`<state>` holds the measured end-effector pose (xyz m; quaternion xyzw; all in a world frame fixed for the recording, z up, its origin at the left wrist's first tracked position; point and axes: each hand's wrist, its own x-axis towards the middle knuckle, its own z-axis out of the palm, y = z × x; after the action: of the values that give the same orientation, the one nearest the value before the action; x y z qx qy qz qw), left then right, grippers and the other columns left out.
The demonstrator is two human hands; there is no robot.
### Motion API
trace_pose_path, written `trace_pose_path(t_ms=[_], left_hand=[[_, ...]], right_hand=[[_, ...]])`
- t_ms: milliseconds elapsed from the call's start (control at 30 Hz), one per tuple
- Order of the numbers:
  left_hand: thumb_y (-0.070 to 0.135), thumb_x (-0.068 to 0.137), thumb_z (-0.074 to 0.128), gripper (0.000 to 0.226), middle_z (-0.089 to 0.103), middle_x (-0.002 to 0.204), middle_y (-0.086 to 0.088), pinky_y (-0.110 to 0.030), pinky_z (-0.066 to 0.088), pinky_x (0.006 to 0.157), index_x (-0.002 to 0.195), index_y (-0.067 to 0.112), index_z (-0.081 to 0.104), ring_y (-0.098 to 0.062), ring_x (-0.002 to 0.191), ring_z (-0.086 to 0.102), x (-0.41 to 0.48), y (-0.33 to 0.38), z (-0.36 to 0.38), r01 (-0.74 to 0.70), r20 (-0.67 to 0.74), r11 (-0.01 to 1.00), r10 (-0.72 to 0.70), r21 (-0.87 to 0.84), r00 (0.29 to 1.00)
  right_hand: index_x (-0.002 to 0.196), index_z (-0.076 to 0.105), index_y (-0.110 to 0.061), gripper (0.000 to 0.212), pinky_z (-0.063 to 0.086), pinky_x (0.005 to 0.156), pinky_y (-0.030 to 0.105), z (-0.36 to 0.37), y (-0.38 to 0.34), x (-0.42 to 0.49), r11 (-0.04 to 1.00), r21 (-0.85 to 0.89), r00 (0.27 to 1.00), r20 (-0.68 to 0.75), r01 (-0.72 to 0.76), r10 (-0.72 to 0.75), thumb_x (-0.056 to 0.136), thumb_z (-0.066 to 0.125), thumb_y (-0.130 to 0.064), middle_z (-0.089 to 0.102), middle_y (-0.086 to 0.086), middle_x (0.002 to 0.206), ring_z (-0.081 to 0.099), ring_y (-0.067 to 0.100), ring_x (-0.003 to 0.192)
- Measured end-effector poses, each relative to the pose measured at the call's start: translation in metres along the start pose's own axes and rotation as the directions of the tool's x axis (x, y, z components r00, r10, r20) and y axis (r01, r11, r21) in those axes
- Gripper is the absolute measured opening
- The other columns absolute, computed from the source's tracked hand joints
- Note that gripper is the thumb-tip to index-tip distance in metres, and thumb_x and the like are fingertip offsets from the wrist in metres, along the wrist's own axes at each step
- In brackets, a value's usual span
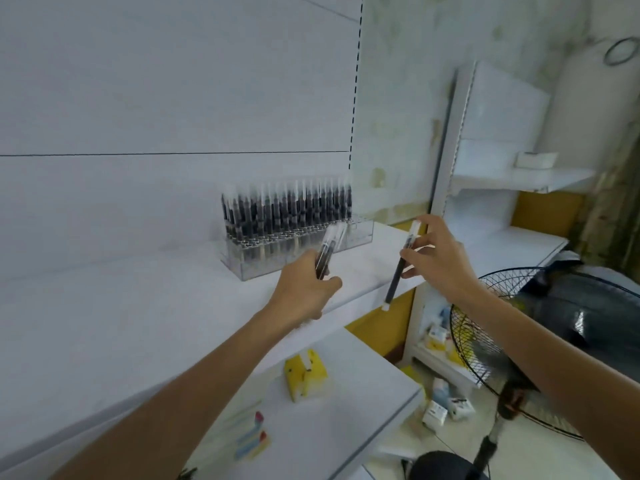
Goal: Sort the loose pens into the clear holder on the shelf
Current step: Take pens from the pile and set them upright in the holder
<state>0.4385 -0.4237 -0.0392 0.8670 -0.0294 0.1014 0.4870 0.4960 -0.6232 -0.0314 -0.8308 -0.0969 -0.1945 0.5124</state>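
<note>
Pen bundle [327, 251] first: you grip it in your left hand [304, 289], fingers and thumb curled round the dark barrels. The clear-capped ends point up and away toward the clear holder [360, 233]. Those ends lie just in front of the holder's near wall; motion blur keeps me from telling whether they touch it.

Your right hand [440, 261] pinches a single pen [398, 271] between thumb and fingertips, near its upper end. The pen hangs tilted, its white lower end down and to the left, over the front edge of the white shelf [138, 306]. It is near the bundle and apart from it, to the right.

The holder stands toward the far right of that shelf, close to the back panel. Stored pens [287, 209] stand upright in it in tight rows, dark bodies with pale tops, from its left end to near its right end.

Below your arms, a lower shelf [346, 427] carries a yellow box [304, 375] and some flat packets [251, 441] with pink and blue on them. To the right stands a pedestal fan [485, 341] with a black wire cage. Small cartons [446, 408] lie on the floor beside its pole. Farther right, another shelf unit [519, 178] holds a small white box [535, 159].
</note>
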Motion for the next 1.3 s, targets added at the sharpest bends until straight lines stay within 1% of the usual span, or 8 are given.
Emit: trace_pose_path(t_ms=[167, 267, 500, 567, 767, 933, 1200, 1300], left_hand=[[0.022, 0.094, 0.050, 0.018, 0.045, 0.074, -0.007, -0.015, 0.034, 0.032, 0.102, 0.012, 0.038, -0.014, 0.046, 0.049, 0.042, 0.002, 0.001, 0.043, 0.028, 0.998, -0.045, 0.045, 0.999], [0.030, 0.096, 0.047, 0.020, 0.047, 0.070, -0.006, -0.012, 0.032, 0.030, 0.100, 0.014, 0.036, -0.013, 0.047, 0.050, 0.065, 0.005, 0.004, 0.057, 0.005, 0.994, -0.058, 0.088, 0.998], [0.036, 0.089, 0.058, 0.026, 0.043, 0.063, 0.000, -0.030, 0.036, 0.055, 0.076, 0.018, 0.045, -0.015, 0.054, 0.042, 0.106, -0.005, 0.020, 0.003, -0.065, 0.972, 0.012, 0.233, 0.998], [0.038, 0.087, 0.059, 0.028, 0.046, 0.065, -0.001, -0.029, 0.036, 0.054, 0.084, 0.011, 0.051, -0.015, 0.055, 0.043, 0.113, -0.005, 0.022, 0.034, -0.105, 0.967, -0.008, 0.251, 0.994], [0.043, 0.089, 0.055, 0.037, 0.044, 0.062, -0.004, -0.028, 0.037, 0.051, 0.076, 0.009, 0.049, -0.016, 0.053, 0.042, 0.140, 0.003, 0.051, 0.151, -0.306, 0.947, -0.060, 0.284, 0.950], [0.041, 0.090, 0.052, 0.038, 0.042, 0.062, -0.007, -0.027, 0.034, 0.052, 0.069, 0.011, 0.045, -0.018, 0.053, 0.039, 0.151, 0.008, 0.079, 0.185, -0.394, 0.963, -0.096, 0.194, 0.914], [0.036, 0.090, 0.055, 0.032, 0.051, 0.067, -0.007, -0.026, 0.036, 0.054, 0.066, 0.015, 0.046, -0.018, 0.057, 0.045, 0.156, 0.016, 0.100, 0.225, -0.499, 0.961, -0.118, 0.161, 0.858], [0.029, 0.091, 0.054, 0.030, 0.051, 0.067, -0.008, -0.025, 0.035, 0.052, 0.066, 0.015, 0.047, -0.017, 0.054, 0.043, 0.155, 0.017, 0.100, 0.225, -0.515, 0.963, -0.117, 0.151, 0.849]], right_hand=[[0.140, 0.032, -0.021, 0.063, 0.058, 0.059, 0.023, 0.008, 0.007, 0.054, 0.996, 0.061, 0.997, -0.041, 0.070, -0.068, 0.088, 0.060, 0.000, 0.057, 0.005, 0.090, 0.067, 0.019, 0.069], [0.137, 0.035, -0.021, 0.060, 0.059, 0.064, 0.032, 0.021, 0.012, 0.086, 0.991, 0.084, 0.994, -0.004, 0.106, -0.106, 0.087, 0.060, 0.002, 0.052, -0.001, 0.085, 0.065, 0.020, 0.069], [0.134, 0.038, -0.017, 0.057, 0.059, 0.062, 0.031, 0.044, 0.017, 0.164, 0.954, 0.216, 0.978, -0.026, 0.209, -0.209, 0.086, 0.060, 0.003, 0.055, 0.005, 0.087, 0.065, 0.025, 0.073], [0.134, 0.038, -0.017, 0.057, 0.058, 0.059, 0.026, 0.050, 0.018, 0.184, 0.931, 0.225, 0.957, -0.041, 0.288, -0.287, 0.085, 0.058, 0.004, 0.056, 0.004, 0.087, 0.064, 0.022, 0.070], [0.135, 0.038, -0.021, 0.057, 0.056, 0.073, 0.046, 0.052, 0.032, 0.234, 0.863, 0.214, 0.879, 0.039, 0.458, -0.476, 0.085, 0.057, 0.000, 0.051, -0.010, 0.082, 0.057, 0.013, 0.063], [0.136, 0.036, -0.022, 0.056, 0.056, 0.074, 0.043, 0.049, 0.043, 0.257, 0.805, 0.218, 0.809, 0.096, 0.552, -0.580, 0.087, 0.057, -0.004, 0.055, -0.001, 0.091, 0.060, 0.018, 0.072], [0.140, 0.031, -0.017, 0.058, 0.057, 0.064, 0.029, 0.058, 0.063, 0.269, 0.772, 0.327, 0.781, 0.136, 0.545, -0.610, 0.089, 0.056, -0.002, 0.047, -0.013, 0.085, 0.056, 0.008, 0.069], [0.138, 0.033, -0.018, 0.056, 0.053, 0.072, 0.034, 0.062, 0.065, 0.263, 0.737, 0.250, 0.690, 0.260, 0.628, -0.676, 0.089, 0.057, -0.004, 0.050, -0.003, 0.088, 0.056, 0.011, 0.070]])
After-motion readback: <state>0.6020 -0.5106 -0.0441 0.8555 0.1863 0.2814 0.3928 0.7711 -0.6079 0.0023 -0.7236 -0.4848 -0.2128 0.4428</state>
